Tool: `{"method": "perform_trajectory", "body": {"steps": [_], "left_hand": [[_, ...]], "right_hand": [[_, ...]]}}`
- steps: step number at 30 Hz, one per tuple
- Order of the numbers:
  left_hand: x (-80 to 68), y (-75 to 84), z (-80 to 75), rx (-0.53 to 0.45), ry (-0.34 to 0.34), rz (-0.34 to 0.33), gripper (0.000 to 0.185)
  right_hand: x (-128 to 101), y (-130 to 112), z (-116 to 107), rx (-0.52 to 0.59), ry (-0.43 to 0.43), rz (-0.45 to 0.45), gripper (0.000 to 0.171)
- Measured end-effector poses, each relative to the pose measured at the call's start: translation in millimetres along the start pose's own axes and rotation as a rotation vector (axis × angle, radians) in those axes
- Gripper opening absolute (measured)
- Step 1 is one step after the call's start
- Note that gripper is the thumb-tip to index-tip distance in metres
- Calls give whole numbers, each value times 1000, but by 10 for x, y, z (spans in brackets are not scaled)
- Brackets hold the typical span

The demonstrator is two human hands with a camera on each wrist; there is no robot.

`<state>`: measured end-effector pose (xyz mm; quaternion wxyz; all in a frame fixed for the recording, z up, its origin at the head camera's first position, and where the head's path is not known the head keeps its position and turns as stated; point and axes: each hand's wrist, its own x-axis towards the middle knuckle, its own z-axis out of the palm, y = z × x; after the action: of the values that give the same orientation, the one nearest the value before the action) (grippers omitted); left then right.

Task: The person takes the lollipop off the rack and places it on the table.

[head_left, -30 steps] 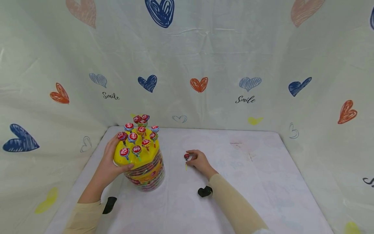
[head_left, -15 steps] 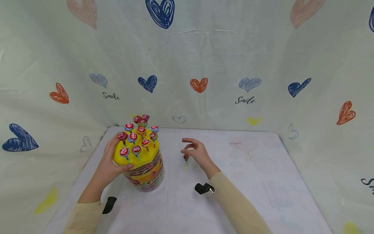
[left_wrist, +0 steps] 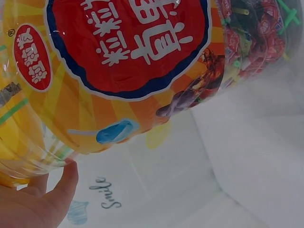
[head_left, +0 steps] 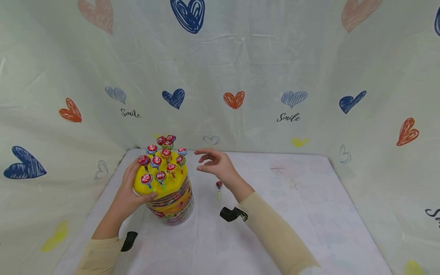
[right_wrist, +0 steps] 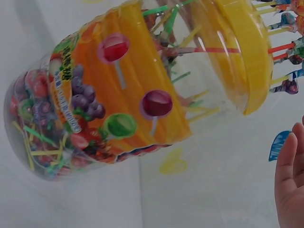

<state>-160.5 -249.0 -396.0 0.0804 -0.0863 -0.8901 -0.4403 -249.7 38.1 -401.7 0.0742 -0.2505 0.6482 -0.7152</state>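
A clear plastic lollipop jar (head_left: 172,206) with a yellow lid (head_left: 161,187) stands on the table's left side. Several wrapped lollipops (head_left: 156,160) stick up from holes in the lid. My left hand (head_left: 132,191) grips the jar by the lid's left edge; the left wrist view shows the jar label (left_wrist: 128,47) close up with a thumb (left_wrist: 57,190) under it. My right hand (head_left: 213,163) hovers open in the air just right of the lid, holding nothing. One red lollipop (head_left: 219,185) with a yellow stick lies on the cloth below that hand. The jar (right_wrist: 118,104) fills the right wrist view.
A white tablecloth (head_left: 292,214) covers the table. Heart-printed fabric (head_left: 240,76) walls it in at the back and on both sides. Black wrist mounts sit on my left forearm (head_left: 129,240) and right forearm (head_left: 232,214).
My right hand let go of the single lollipop on the cloth, rose and moved left toward the jar's lid. The left hand and jar stayed put.
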Motion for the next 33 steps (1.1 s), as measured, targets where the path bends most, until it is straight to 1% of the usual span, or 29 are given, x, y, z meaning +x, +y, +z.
{"method": "perform_trajectory", "body": {"steps": [3, 8, 12, 15, 21, 29, 33], "left_hand": [[1, -4, 2, -11, 0, 5, 107], [6, -12, -1, -29, -2, 14, 105], [5, -22, -4, -54, -8, 23, 104], [3, -32, 3, -56, -7, 25, 104], [5, -41, 12, -42, -2, 27, 104], [4, -37, 12, -47, 2, 25, 103], [9, -33, 3, -45, 1, 27, 103]], "right_hand": [[48, -91, 40, 32, -48, -22, 46], [98, -174, 101, 84, -154, -75, 52], [127, -177, 140, 74, -216, -104, 53], [148, -171, 163, 55, -244, -104, 53], [157, -185, 184, 34, -258, -75, 53], [148, -227, 221, 19, -242, -42, 52], [151, -242, 230, 20, -234, -41, 50]]}}
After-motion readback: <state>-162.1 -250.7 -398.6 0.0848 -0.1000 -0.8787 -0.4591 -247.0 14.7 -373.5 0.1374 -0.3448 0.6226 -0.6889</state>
